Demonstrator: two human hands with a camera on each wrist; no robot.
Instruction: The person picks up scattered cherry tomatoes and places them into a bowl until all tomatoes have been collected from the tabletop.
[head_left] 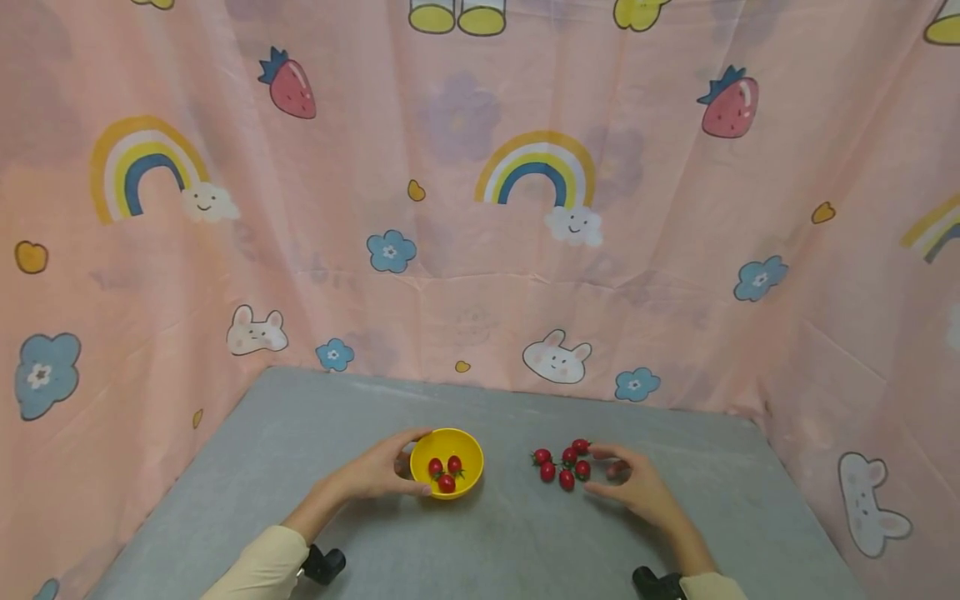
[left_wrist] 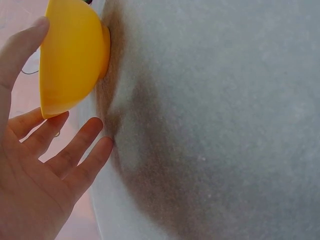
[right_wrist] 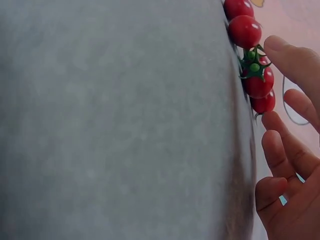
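My left hand (head_left: 378, 468) holds a yellow bowl (head_left: 467, 446) at its left side, thumb on the near rim and fingertips on the far rim. Three cherry tomatoes (head_left: 447, 483) with green stems lie inside it. In the left wrist view, the thumb and first fingers touch the rim of the bowl (left_wrist: 75, 55), while the other fingers spread below. To the right, a loose group of several red cherry tomatoes (head_left: 567, 480) rests on the table. Beside that group my right hand (head_left: 637, 483) has its thumb and fingers apart, around the right edge of the tomatoes (right_wrist: 259, 85), with nothing held.
The grey table (head_left: 510, 542) reaches back to a pink patterned curtain (head_left: 450, 317), which also hangs along both sides. A black wrist camera (head_left: 324, 565) sits at the left wrist, and another black camera (head_left: 656, 583) at the right.
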